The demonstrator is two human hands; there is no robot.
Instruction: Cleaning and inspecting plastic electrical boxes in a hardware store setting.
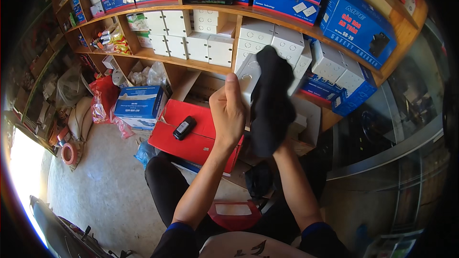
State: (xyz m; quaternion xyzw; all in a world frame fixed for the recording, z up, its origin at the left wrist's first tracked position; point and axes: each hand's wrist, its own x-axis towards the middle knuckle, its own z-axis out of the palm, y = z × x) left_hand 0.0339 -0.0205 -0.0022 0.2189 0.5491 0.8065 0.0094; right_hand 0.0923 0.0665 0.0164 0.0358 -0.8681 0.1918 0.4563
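My left hand is raised before the shelves, thumb pointing up and fingers curled at the left side of a white plastic electrical box. The box stands tilted between my hands, with a round knockout on its visible narrow side; its lower part is partly hidden. A black cloth hangs over its right side and covers my right hand, of which only the wrist shows below. A black device with a small screen lies on a red cardboard box in front of my knees.
Wooden shelves hold stacked white boxes and blue printed cartons. A glass case stands at the right. A blue-and-white carton sits left of the red box. A red plastic stool is between my legs.
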